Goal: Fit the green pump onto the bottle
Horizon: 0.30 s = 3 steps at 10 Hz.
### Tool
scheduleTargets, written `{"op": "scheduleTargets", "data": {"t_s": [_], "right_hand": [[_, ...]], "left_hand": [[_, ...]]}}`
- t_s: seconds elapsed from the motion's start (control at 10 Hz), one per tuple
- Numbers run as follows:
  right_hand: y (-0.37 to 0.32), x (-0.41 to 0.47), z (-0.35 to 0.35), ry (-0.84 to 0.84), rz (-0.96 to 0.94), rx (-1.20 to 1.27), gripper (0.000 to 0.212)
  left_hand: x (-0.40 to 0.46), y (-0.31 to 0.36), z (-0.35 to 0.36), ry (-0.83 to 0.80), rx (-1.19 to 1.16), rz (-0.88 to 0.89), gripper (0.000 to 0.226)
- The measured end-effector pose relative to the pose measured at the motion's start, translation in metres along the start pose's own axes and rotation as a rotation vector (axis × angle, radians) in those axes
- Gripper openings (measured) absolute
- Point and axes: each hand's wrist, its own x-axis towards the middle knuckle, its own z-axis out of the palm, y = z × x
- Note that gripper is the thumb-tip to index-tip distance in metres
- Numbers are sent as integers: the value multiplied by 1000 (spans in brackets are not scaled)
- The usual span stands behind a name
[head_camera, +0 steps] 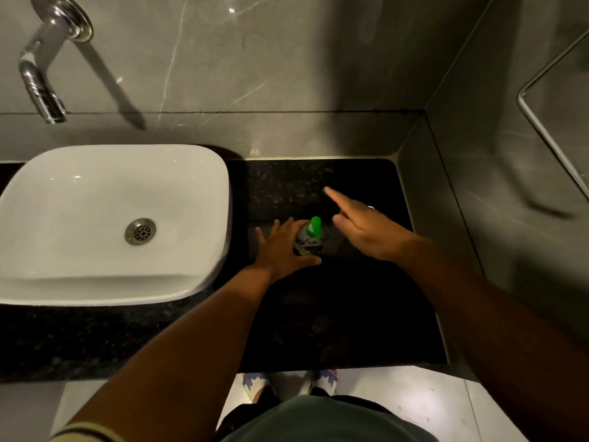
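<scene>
On the speckled black stone counter [318, 314], my left hand [280, 250] cups one clear bottle [307, 242], its glossy green pump [314, 226] on top. Right of it my right hand [366, 228] hovers, fingers spread, empty. Far left: one rounded white basin [95, 282], one chrome tap [41, 81].

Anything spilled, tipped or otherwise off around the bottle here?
Nothing stands out. The bottle stands upright on the black counter with the green pump on top, the left hand around it; no spill shows. The right hand is open, apart.
</scene>
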Motion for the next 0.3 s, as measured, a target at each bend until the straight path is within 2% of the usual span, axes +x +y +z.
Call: {"op": "scheduleTargets", "data": {"t_s": [0.1,0.2,0.3], "right_hand": [[30,-25,16,161,107,100,61],[36,-45,37,236,155,87,55],[19,-34,45,317,136,-77,56]], "left_hand": [[-16,-1,-11,-16,119,-42,96],[-35,3,-24,52,236,-70,81],[-42,15,-49,105,326,-74,77]]}}
